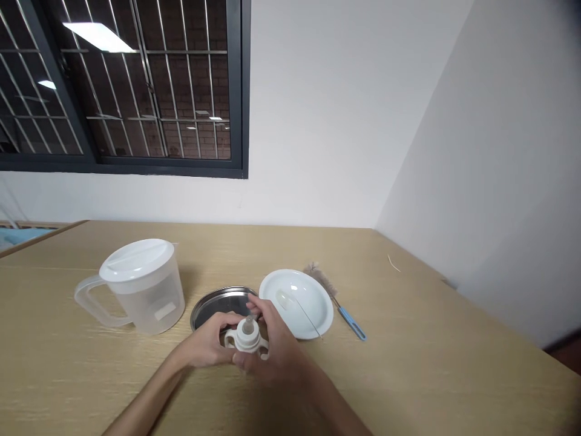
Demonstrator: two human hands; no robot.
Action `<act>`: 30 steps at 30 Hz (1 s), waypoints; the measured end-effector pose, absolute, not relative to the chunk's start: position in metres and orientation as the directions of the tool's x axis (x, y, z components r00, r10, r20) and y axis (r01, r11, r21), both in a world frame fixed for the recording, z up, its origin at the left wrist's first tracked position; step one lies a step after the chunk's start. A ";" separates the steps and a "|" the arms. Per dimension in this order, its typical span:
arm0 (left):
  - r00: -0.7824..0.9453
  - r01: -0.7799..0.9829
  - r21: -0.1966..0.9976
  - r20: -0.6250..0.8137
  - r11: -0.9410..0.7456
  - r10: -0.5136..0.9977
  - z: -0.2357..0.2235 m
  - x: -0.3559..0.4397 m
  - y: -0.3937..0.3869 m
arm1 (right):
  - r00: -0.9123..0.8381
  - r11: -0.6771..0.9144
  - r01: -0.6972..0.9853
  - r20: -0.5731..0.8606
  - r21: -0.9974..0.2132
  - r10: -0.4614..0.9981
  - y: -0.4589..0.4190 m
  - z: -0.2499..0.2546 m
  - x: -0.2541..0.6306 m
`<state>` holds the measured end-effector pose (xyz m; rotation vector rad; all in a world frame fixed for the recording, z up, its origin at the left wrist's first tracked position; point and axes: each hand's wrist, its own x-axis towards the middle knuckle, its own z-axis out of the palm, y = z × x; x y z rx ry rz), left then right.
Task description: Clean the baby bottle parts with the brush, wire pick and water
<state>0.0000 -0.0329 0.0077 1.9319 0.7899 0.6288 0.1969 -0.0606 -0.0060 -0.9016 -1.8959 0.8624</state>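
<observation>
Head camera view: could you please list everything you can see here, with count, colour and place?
bottle top: one, white with a clear teat and two side handles, held in both hands at the near middle of the table
jug: one, clear plastic with a white lid, on the table to the left
metal dish: one, silver, behind the hands
plate: one, white, right of the metal dish, with a small clear piece and a thin wire on it
brush: one, blue handle, right of the plate
table: one, light wood
window: one, dark frame, upper left
left hand: one, gripping the bottle top
right hand: one, gripping the bottle top
</observation>
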 end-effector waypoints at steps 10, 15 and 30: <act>0.657 0.279 0.909 0.055 -0.310 0.751 0.006 0.000 -0.034 | -0.261 0.392 0.170 0.343 -0.904 0.902 -0.059 0.000 0.197; 0.630 0.301 0.910 0.035 -0.285 0.776 0.002 -0.001 -0.035 | -0.218 0.370 0.074 0.347 -0.926 0.912 -0.062 0.010 0.202; 0.391 0.092 0.933 0.288 -0.348 0.874 -0.005 0.010 -0.040 | -0.145 0.365 -0.110 0.378 -0.925 0.914 -0.061 0.006 0.194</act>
